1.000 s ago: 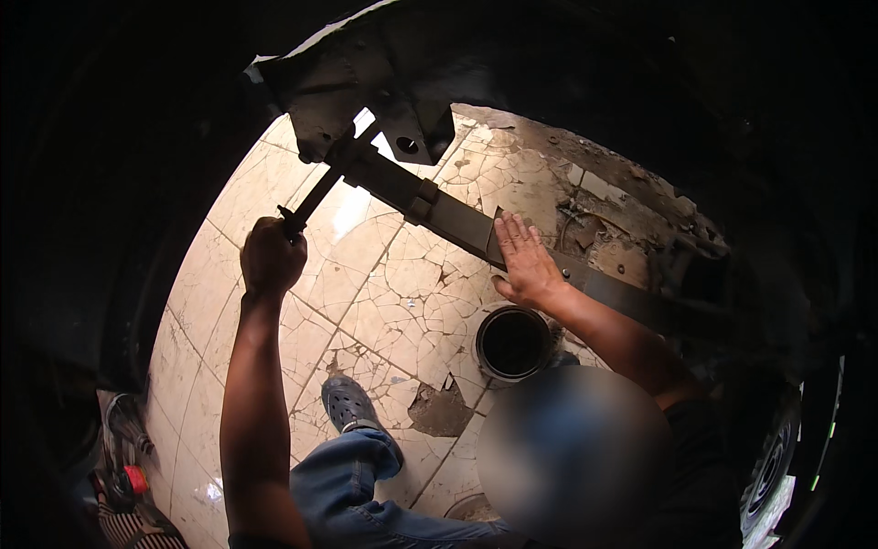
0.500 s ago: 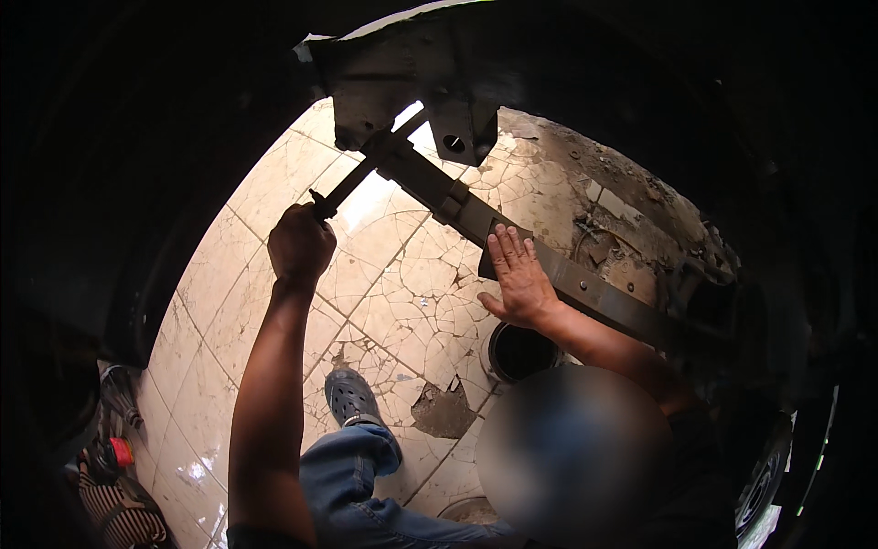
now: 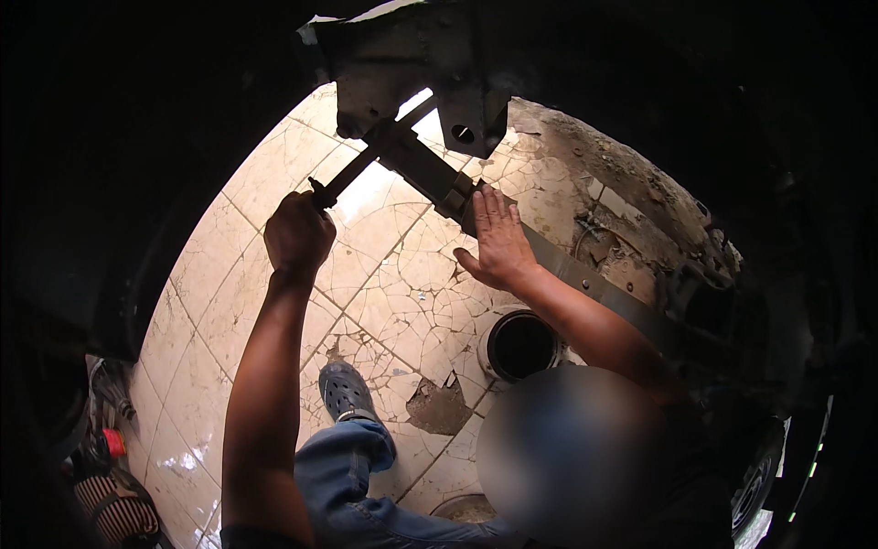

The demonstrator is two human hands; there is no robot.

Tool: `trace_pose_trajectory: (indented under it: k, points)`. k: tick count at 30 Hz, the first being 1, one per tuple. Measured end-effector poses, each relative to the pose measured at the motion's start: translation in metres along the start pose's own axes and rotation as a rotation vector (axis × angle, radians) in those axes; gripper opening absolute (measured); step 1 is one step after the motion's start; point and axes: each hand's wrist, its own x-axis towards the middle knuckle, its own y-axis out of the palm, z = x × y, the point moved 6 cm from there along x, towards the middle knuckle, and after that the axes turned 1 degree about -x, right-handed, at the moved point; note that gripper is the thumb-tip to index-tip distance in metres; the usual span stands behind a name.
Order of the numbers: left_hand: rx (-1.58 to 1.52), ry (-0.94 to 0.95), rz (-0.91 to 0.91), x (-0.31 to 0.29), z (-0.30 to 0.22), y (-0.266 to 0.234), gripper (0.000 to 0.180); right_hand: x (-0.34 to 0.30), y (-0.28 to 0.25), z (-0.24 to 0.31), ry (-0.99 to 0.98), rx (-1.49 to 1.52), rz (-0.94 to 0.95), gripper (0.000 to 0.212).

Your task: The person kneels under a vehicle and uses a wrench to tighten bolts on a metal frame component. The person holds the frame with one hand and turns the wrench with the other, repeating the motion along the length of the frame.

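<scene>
My left hand (image 3: 300,236) is closed round the near end of a dark bar (image 3: 355,171), which slants up and away. The bar crosses the far end of a long, flat metal beam made of stacked strips (image 3: 422,170), by a bracket (image 3: 402,73) with hanging plates, one with a round hole. My right hand (image 3: 503,242) lies flat with fingers stretched and thumb apart. Under its fingers is a dark, squarish flat piece (image 3: 468,218) against the beam; its kind is hard to tell. Shadow hides the left fingertips.
Below is a cracked tile floor (image 3: 219,302) with a broken patch (image 3: 441,404). A round, dark-mouthed container (image 3: 487,355) stands beneath my right forearm. My clog (image 3: 346,389) is at lower middle, a striped bundle (image 3: 114,508) at lower left, a wheel (image 3: 754,489) at lower right.
My right hand and the dark squarish piece have moved up and left along the beam, towards the bracket. My left hand keeps its grip on the bar, nearly in place.
</scene>
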Motion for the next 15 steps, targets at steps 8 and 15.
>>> trace_pose_trajectory:
  k: [8, 15]
  points:
    - [-0.018, 0.055, -0.007, -0.004, 0.008, 0.003, 0.011, -0.047, -0.001, -0.02, -0.058, -0.035, 0.078, 0.099]
    - [0.041, 0.084, -0.015, 0.0, -0.003, 0.0, 0.013, -0.042, 0.002, -0.023, -0.058, -0.046, -0.037, 0.102]
